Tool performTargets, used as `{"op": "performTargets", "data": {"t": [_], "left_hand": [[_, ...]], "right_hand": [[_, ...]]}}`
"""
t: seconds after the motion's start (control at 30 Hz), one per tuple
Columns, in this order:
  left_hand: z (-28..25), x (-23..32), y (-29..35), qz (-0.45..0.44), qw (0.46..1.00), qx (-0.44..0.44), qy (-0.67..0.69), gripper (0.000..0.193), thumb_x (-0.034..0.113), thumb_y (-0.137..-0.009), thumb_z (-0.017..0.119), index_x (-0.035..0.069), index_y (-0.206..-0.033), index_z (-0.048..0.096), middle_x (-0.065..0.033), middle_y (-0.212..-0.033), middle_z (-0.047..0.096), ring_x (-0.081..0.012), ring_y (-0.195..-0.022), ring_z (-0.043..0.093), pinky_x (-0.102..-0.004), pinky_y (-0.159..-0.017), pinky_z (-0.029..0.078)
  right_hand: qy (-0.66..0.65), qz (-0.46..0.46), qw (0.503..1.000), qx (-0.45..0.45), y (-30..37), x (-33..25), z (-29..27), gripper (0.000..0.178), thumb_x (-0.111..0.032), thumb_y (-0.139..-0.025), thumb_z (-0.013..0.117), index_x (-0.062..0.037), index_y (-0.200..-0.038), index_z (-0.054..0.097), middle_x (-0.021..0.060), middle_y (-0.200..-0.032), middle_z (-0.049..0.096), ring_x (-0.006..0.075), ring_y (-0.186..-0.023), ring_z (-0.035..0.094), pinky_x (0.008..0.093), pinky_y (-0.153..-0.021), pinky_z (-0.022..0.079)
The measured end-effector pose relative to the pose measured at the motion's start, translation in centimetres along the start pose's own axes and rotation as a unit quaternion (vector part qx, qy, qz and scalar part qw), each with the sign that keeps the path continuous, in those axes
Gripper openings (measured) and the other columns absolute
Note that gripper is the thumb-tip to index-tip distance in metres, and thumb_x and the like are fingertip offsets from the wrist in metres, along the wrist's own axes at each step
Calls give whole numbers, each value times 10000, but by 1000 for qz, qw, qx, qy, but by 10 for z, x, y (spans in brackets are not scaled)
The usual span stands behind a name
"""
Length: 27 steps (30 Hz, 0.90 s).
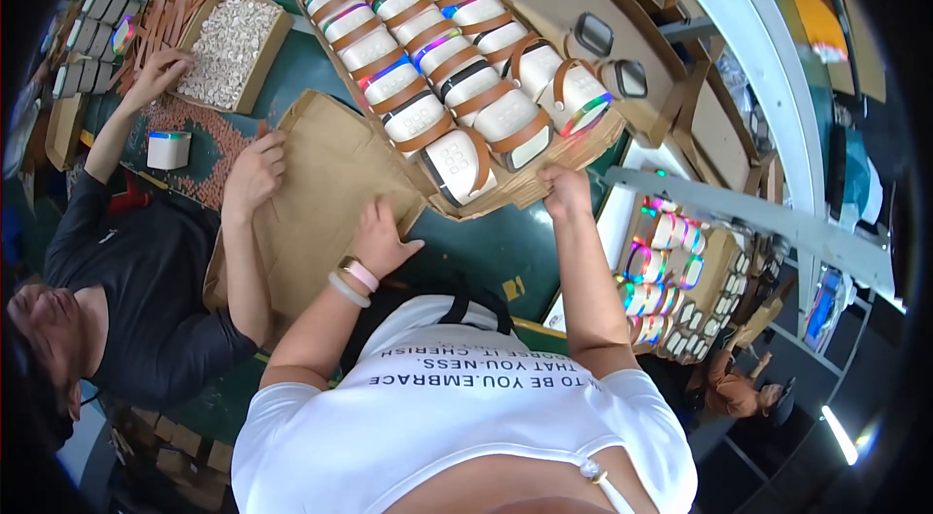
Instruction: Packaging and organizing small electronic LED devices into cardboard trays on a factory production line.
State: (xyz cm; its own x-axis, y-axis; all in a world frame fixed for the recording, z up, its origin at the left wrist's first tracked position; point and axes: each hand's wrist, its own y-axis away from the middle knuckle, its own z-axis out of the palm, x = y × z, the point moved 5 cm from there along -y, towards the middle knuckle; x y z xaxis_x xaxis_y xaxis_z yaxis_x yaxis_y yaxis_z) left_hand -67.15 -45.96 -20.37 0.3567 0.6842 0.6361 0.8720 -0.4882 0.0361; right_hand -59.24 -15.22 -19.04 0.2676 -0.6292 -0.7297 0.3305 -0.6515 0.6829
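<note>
a: nearest to us, our left hand (381, 240) lies palm down on the brown cardboard sheet (321, 193), fingers held together and laid flat, thumb off to the side. just past the fingertips is the sheet's far right corner, where it meets the loaded tray.

b: and our right hand (566, 191)? we see it at the near edge of the cardboard tray (544, 174), fingers curled over the rim and pressed together, gripping that edge. whether the thumb sits under the rim we cannot tell.

a: between our two hands there is a patch of bare green table (486, 247), the only open ground near our fingers.

b: beyond our right fingertips the tray is packed with rows of white devices with brown straps (437, 57), side by side, some glowing in rainbow colours along an edge. no gap between them.

a: left of our left fingers, another person's hand (255, 169) rests on the same sheet near its left edge, fingers bent. their other hand (155, 75) reaches further out, beside a box of small pale pieces (231, 50).

b: further right of our right fingers, a lower box holds more lit devices (671, 266), well apart from the tray.
</note>
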Motion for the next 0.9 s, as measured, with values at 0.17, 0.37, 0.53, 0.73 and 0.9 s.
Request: {"op": "performTargets", "data": {"t": [0.17, 0.37, 0.53, 0.73, 0.9], "left_hand": [[59, -40, 28, -79, 979, -150, -110, 214, 218, -882, 502, 72, -1035, 533, -192, -922, 609, -379, -778, 611, -489, -674, 497], [51, -37, 2, -70, 982, -123, -126, 187, 176, -863, 520, 65, -1012, 539, -206, -923, 594, -401, -815, 587, -502, -697, 479], [37, 2, -5, -84, 979, 162, 95, 362, 171, -819, 632, -17, -1101, 502, -217, -1040, 527, -354, -940, 538, -435, -812, 449], [97, -7, 17, -128, 963, 178, 157, 455, 184, -878, 580, -80, -1219, 433, -261, -1195, 454, -402, -1087, 465, -430, -962, 363], [109, 21, 61, -80, 974, 200, 75, 489, 147, -885, 564, -74, -1276, 371, -247, -1249, 392, -373, -1155, 393, -446, -988, 334]], "right_hand": [[-13, 12, 1000, -22, 21, 8, -55, 414, 149, -684, 520, 42, -1084, 528, 125, -920, 613, 265, -789, 628, 381, -713, 538], [-54, 26, 998, -15, 24, 36, -153, 353, 133, -709, 537, 48, -1051, 544, 123, -886, 621, 259, -758, 636, 367, -705, 543], [-91, 68, 993, 19, 35, 95, -245, 328, 130, -704, 536, 61, -1025, 549, 125, -886, 618, 257, -740, 633, 368, -694, 542], [-56, 106, 984, 130, 67, 158, -327, 626, 166, -639, 483, -54, -1225, 456, 107, -882, 598, 238, -758, 612, 328, -567, 509], [-133, 71, 979, 135, 65, 193, -343, 653, 152, -627, 488, -69, -1240, 447, 80, -874, 596, 209, -697, 586, 294, -504, 458]]}}
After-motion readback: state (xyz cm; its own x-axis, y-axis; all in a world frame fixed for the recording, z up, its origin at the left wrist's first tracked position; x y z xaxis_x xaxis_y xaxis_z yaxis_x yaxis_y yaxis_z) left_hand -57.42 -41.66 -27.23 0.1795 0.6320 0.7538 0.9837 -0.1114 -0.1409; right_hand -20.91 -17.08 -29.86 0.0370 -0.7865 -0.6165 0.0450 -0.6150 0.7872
